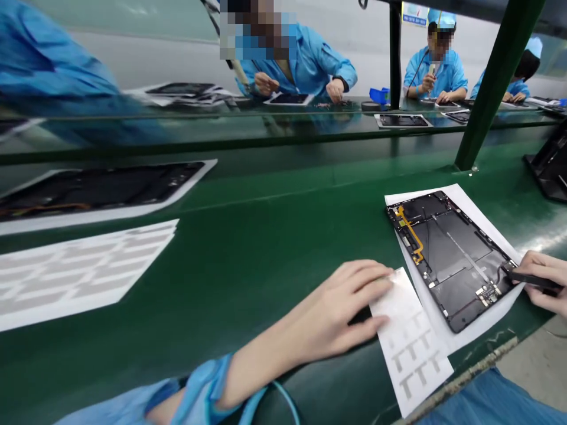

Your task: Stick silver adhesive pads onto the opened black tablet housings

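My left hand (349, 310) rests on the upper end of a white sheet of grey T-shaped stickers (416, 354). Its fingers are stretched out and the thumb is apart from them. To the right, an opened black tablet housing (456, 254) lies tilted on white paper (476, 203), with an orange flex cable (411, 236) along its left side and a small circuit board (488, 293) near the lower corner. At the right edge of the view, my right hand (544, 280) is closed on slim black tweezers (534, 280), whose tip is at the housing's right corner.
Another black housing (101, 186) and a large sheet of grey stickers (80, 271) lie at left on the green bench (248, 248). A green post (500, 82) rises at right. Across the bench, several co-workers in blue (305, 59) sit with similar housings.
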### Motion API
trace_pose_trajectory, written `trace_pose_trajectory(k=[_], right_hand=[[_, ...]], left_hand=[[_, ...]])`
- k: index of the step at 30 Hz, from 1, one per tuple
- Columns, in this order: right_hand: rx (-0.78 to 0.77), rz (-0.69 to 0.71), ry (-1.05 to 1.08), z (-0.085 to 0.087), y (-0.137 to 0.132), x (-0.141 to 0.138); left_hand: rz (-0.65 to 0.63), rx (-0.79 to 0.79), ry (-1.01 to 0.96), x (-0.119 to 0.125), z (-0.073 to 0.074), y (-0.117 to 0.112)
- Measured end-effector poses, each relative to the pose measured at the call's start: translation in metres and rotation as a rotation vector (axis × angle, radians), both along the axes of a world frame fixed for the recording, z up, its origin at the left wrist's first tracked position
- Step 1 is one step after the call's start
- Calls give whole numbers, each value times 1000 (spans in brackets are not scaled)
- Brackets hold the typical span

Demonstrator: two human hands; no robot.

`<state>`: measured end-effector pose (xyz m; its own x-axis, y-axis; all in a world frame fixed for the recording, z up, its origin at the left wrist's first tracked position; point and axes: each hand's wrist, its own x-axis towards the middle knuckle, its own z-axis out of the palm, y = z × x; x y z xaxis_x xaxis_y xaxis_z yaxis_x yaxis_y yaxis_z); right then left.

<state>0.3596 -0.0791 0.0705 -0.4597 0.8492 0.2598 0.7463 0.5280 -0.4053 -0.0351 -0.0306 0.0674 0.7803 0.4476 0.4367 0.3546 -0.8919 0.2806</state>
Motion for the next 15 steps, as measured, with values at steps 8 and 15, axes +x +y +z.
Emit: trace_pose_trajectory(k=[8, 15], right_hand=[[57, 9, -28, 9, 11, 0], [-153, 45, 209, 37, 13, -7]], left_hand=[[16, -33, 17, 5, -1, 5], [35, -17, 85, 18, -4, -24]])
